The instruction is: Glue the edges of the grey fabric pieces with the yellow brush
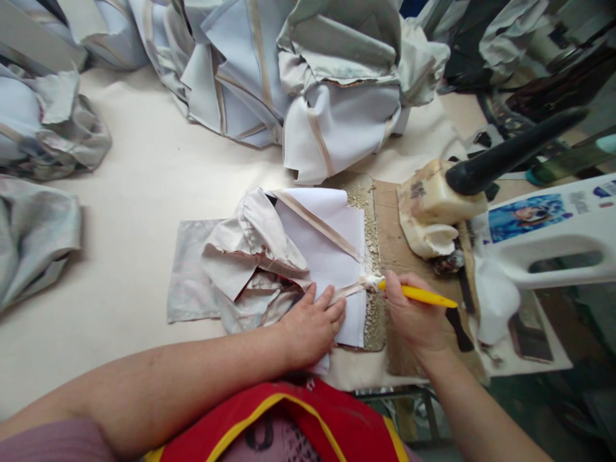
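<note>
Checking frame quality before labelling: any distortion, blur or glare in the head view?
Head view: strong wide-angle bending at the edges, so the white jug and fabric piles curve outward; lighting soft and even, weak shadows, no harsh glare; centre sharp, with the left hand on the folded fabric piece and the right hand holding the yellow brush; far right corner dark and smeared.

Colours noted at the workbench

Brush handle (423,296) yellow; fabric piece (269,256) white and beige with a tan strip; cardboard (392,244) brown, crusted cream; glue pot (433,208) cream, black handle; table (144,179) off-white; apron (308,423) red, yellow-edged.
</note>
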`<state>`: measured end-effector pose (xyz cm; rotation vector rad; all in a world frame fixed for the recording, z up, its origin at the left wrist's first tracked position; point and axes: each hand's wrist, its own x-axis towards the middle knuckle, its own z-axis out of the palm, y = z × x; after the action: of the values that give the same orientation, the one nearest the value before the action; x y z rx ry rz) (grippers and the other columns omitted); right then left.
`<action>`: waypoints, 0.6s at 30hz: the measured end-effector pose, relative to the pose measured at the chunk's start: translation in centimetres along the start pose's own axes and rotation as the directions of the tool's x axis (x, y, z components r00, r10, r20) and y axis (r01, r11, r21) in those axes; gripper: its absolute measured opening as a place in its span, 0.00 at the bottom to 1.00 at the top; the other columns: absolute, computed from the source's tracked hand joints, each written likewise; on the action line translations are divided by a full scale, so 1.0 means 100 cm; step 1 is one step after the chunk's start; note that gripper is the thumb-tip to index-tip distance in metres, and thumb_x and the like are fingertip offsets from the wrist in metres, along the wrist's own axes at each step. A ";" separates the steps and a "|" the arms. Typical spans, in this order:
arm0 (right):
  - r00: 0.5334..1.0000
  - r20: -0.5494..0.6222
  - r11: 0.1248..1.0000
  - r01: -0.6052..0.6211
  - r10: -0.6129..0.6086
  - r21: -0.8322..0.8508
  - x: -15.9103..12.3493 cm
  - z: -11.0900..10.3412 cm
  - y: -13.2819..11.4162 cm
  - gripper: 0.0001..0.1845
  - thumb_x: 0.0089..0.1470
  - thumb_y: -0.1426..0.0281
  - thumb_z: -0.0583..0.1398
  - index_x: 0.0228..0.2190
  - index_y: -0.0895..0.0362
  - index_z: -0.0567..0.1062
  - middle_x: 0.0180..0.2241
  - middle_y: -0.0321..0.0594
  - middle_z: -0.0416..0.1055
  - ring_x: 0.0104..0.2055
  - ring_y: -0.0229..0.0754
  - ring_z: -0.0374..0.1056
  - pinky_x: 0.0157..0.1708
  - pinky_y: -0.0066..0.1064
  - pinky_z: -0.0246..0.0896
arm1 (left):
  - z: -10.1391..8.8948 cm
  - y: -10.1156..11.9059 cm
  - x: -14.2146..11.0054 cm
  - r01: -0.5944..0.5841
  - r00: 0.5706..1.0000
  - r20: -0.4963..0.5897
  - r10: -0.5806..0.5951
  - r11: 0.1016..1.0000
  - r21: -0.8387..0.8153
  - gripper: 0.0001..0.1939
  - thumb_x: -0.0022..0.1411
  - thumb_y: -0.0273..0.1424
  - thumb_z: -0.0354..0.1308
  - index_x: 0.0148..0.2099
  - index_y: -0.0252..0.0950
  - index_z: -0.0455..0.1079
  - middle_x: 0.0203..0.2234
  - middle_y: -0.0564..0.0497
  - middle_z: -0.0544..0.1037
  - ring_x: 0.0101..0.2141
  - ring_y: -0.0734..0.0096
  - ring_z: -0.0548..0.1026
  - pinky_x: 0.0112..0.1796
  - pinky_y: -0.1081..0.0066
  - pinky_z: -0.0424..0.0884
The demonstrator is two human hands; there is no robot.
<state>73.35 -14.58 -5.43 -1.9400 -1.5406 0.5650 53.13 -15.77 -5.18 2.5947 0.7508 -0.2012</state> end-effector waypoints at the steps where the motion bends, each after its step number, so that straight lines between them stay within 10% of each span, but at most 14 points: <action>1: 1.000 0.015 1.000 -0.010 0.010 0.007 -0.002 0.001 0.001 0.21 0.56 0.57 0.54 0.18 0.55 0.67 0.18 0.34 0.65 0.22 0.37 0.61 0.27 0.30 0.55 | 0.000 0.000 0.000 0.003 1.000 0.001 -0.003 1.000 -0.002 0.23 0.64 0.35 0.47 0.59 0.32 0.60 0.59 0.41 0.61 0.59 0.47 0.55 0.53 0.45 0.52; 10: 0.959 0.258 0.989 -0.138 0.121 0.048 -0.085 -0.021 -0.007 0.23 0.57 0.56 0.54 0.16 0.55 0.65 0.15 0.32 0.61 0.18 0.36 0.59 0.22 0.28 0.53 | -0.003 -0.001 -0.001 -0.007 1.000 0.000 0.007 1.000 0.000 0.23 0.63 0.37 0.50 0.57 0.30 0.64 0.58 0.41 0.63 0.58 0.46 0.56 0.53 0.47 0.54; 18: 0.992 0.041 0.989 -0.121 0.118 0.085 -0.036 -0.005 -0.008 0.20 0.56 0.56 0.54 0.20 0.56 0.70 0.21 0.36 0.68 0.26 0.39 0.65 0.30 0.29 0.58 | -0.006 -0.001 -0.002 -0.003 1.000 0.006 0.003 1.000 -0.002 0.24 0.63 0.39 0.50 0.57 0.31 0.63 0.57 0.42 0.63 0.58 0.46 0.57 0.52 0.49 0.56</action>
<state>72.28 -18.03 -4.66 -1.9746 -1.4031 0.7097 52.93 -15.51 -4.59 2.5921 0.7442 -0.2068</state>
